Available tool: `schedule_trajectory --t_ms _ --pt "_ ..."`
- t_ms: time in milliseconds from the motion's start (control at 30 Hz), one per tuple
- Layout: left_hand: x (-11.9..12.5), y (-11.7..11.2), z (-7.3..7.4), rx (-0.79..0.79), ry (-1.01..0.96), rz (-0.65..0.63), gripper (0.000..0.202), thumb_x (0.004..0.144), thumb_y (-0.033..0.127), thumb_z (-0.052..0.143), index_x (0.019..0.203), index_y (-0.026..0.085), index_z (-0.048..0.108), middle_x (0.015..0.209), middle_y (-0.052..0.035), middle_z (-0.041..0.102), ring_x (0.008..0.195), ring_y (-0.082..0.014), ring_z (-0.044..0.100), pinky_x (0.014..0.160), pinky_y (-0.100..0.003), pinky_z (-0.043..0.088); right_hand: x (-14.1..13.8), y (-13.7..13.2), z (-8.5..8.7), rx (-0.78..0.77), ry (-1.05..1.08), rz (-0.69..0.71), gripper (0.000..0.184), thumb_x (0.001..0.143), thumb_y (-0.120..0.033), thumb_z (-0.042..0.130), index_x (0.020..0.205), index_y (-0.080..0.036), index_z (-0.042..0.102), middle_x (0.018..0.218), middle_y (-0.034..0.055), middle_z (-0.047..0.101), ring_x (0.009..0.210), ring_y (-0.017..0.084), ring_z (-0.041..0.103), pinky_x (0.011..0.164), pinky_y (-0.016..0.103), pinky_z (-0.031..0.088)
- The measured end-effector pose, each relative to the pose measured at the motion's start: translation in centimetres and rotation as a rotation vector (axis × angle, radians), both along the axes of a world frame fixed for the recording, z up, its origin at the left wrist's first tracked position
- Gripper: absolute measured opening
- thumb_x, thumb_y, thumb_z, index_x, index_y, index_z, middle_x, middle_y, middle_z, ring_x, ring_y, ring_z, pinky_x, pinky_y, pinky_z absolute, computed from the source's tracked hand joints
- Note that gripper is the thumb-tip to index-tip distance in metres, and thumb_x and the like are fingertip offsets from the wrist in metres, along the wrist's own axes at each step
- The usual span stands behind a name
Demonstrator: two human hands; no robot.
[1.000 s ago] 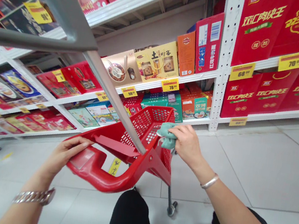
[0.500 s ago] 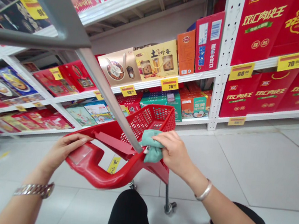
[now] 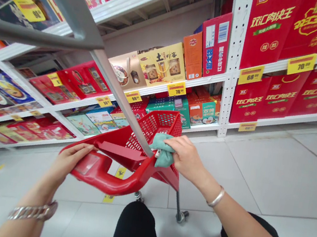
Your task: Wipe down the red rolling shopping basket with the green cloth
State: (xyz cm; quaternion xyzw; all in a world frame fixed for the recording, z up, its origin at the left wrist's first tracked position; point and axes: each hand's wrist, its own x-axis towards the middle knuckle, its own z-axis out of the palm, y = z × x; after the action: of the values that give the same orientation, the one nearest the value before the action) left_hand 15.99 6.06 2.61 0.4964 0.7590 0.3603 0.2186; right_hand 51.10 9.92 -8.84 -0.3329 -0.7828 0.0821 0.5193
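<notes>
A red plastic shopping cart point(image 3: 119, 186) with a perforated basket stands on wheels in front of me. Over the left side of its handle frame lies my left hand point(image 3: 72, 157), closed around the rim. My right hand point(image 3: 185, 157) pinches a crumpled green cloth point(image 3: 164, 158) at the right corner of the frame. The cloth touches the cart right beside the foot of a slanting grey metal pole point(image 3: 121, 102). Part of the cloth is hidden under the fingers.
White shelves point(image 3: 228, 85) with boxed goods and yellow price tags run behind the cart. Red gift boxes point(image 3: 268, 31) fill the right-hand shelves. A grey crossbar point(image 3: 39, 34) spans the upper left. Pale tiles point(image 3: 246, 172) cover the floor; my knees are below the cart.
The view has shifted slightly, with the shelves sliding a little left. Both hands keep their places on the cart, and the green cloth has barely moved along the frame's corner.
</notes>
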Motion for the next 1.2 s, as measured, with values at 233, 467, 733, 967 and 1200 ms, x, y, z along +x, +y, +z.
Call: schedule_trajectory --t_ms 233,467,733,967,1200 --pt "-0.4 0.5 -0.6 0.058 -0.030 0.009 0.064 0.044 0.072 0.081 0.079 0.019 0.077 0.079 -0.0054 0.077 0.069 -0.0191 0.062 0.058 -0.027 0.047 -0.1 0.1 -0.4 0.047 -0.040 -0.024 0.038 0.093 -0.003 0.051 0.113 -0.022 0.076 0.107 0.0084 0.075 0.091 0.023 0.058 0.083 0.036 0.048" --pt "-1.2 0.9 -0.9 0.073 -0.043 -0.006 0.064 0.043 0.073 0.082 0.078 0.020 0.076 0.085 -0.0060 0.079 0.074 -0.0213 0.063 0.067 -0.030 0.051 -0.6 1.2 -1.6 -0.044 -0.090 -0.098 0.038 0.088 0.000 0.054 0.109 -0.023 0.075 0.104 0.0069 0.075 0.093 0.023 0.057 0.083 0.035 0.046" --pt "-1.2 1.2 -0.8 0.075 -0.043 -0.021 0.057 0.048 0.067 0.081 0.078 0.019 0.077 0.085 -0.0061 0.078 0.074 -0.0200 0.062 0.067 -0.029 0.049 1.0 2.9 -3.2 -0.178 -0.114 -0.302 0.035 0.082 0.000 0.054 0.095 -0.022 0.077 0.094 0.0090 0.074 0.084 0.024 0.056 0.077 0.036 0.044" --pt "-1.0 1.5 -0.8 0.095 0.018 -0.038 0.053 0.053 0.065 0.079 0.080 0.019 0.078 0.085 -0.0055 0.078 0.078 -0.0209 0.063 0.070 -0.028 0.050 0.5 0.9 -0.3 -0.087 0.237 -0.099 0.045 0.076 0.000 0.050 0.104 -0.025 0.076 0.101 0.0049 0.077 0.096 0.023 0.065 0.087 0.037 0.051" --pt "-1.0 1.6 -0.9 0.131 0.059 -0.057 0.051 0.056 0.064 0.076 0.079 0.019 0.080 0.089 -0.0071 0.080 0.082 -0.0236 0.066 0.074 -0.031 0.052 -1.6 -0.2 -0.4 -0.146 0.265 0.048 0.051 0.074 0.003 0.047 0.105 -0.026 0.075 0.098 0.0028 0.076 0.091 0.021 0.066 0.084 0.033 0.053"
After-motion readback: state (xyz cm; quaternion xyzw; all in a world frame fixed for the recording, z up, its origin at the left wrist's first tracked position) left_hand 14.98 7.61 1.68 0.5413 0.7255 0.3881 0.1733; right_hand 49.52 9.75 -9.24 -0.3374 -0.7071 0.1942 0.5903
